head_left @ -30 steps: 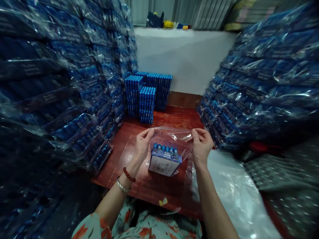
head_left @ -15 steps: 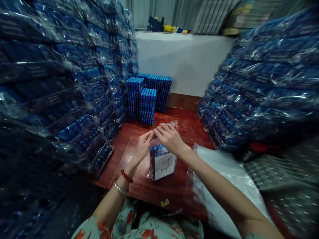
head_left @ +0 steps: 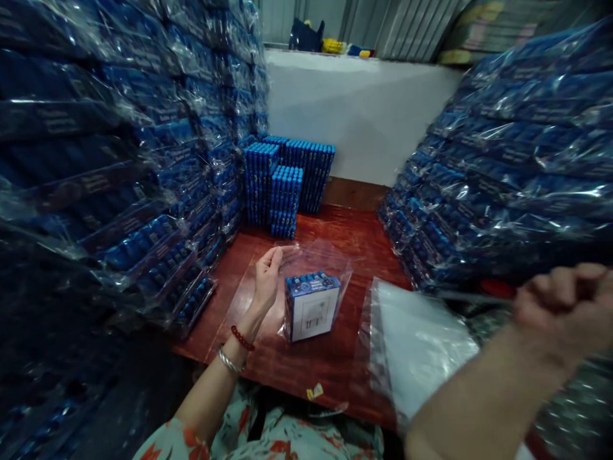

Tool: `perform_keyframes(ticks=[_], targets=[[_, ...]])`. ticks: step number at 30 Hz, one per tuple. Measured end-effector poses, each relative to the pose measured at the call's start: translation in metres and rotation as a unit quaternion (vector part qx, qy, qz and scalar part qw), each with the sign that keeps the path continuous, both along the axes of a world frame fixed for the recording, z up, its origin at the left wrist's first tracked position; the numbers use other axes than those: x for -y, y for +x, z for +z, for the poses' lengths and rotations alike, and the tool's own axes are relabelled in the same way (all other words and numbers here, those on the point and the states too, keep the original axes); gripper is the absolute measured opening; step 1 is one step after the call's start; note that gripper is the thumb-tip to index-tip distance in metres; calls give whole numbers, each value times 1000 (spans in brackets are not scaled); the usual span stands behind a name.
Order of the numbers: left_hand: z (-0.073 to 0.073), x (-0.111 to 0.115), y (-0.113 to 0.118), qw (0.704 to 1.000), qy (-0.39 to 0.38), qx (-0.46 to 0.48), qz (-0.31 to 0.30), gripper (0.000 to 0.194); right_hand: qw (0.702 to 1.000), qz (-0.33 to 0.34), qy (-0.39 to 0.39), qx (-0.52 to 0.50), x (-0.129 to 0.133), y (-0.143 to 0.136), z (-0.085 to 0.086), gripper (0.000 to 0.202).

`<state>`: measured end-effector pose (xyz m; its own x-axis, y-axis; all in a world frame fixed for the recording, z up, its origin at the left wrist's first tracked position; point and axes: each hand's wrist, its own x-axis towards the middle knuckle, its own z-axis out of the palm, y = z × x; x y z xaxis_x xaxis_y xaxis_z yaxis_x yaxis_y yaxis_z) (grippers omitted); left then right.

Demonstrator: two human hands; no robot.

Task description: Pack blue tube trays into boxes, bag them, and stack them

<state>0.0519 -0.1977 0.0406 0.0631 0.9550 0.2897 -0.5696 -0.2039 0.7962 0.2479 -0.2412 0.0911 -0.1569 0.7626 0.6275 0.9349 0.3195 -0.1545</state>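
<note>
A small blue box (head_left: 312, 308) with a white printed side and blue caps along its top stands upright on the red-brown table (head_left: 268, 358). Around it is a clear plastic bag (head_left: 341, 262), its loose open end spreading behind and above the box. My left hand (head_left: 267, 275) pinches the bag's edge, left of the box. Far to the right, my right hand (head_left: 565, 294) is raised with curled fingers, blurred, near a dark object with a red top (head_left: 498, 287). Whether it holds anything is hard to make out.
Stacked blue film-wrapped packs rise at the left (head_left: 167, 153) and right (head_left: 507, 140). Blocks of upright blue tubes (head_left: 286, 198) stand at the back. Flat clear bags (head_left: 416, 338) lie right of the box. A yellow scrap (head_left: 315, 391) is near the front edge.
My right hand has left the bag and moved far right. My left hand stays at the bag's edge, slightly to the left. The box's top and the bag's spread end are now uncovered.
</note>
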Motion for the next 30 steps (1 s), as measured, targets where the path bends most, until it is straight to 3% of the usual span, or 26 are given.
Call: perform_keyframes(ticks=[4, 7, 11, 13, 17, 19, 20, 22, 24, 26, 27, 28, 30], targets=[[0, -3, 7, 999, -9, 8, 32, 29, 994, -18, -98, 44, 46, -12, -42, 70], [3, 0, 10, 998, 7, -7, 57, 29, 980, -21, -184, 70, 61, -22, -63, 81], [-1, 21, 7, 987, 55, -128, 77, 31, 960, -82, -259, 63, 43, -40, -74, 82], [-10, 38, 5, 967, 113, -222, 45, 31, 959, -95, -268, 13, 29, -43, -76, 77], [-43, 67, 2, 896, 275, -348, -1, 28, 957, 25, -211, -198, 17, -32, -86, 66], [-59, 72, 1, 852, 372, -367, 20, 28, 922, 86, -166, -340, 21, -23, -94, 58], [-65, 73, 1, 828, 420, -371, 30, 27, 890, 98, -152, -419, 24, -20, -97, 54], [-73, 73, -1, 787, 489, -373, 33, 26, 796, 102, -136, -581, 32, -15, -98, 47], [-76, 70, -2, 770, 511, -381, 22, 26, 688, 117, -126, -705, 38, -12, -92, 41], [-76, 68, -5, 761, 515, -394, -2, 27, 625, 146, -139, -754, 42, -10, -79, 46], [-76, 66, -7, 757, 517, -399, -13, 28, 622, 147, -154, -753, 43, -9, -74, 49], [-75, 65, -10, 752, 521, -404, -25, 29, 638, 133, -168, -740, 44, -8, -70, 48], [-74, 64, -17, 743, 523, -415, -45, 29, 697, 67, -165, -695, 46, -7, -70, 38]])
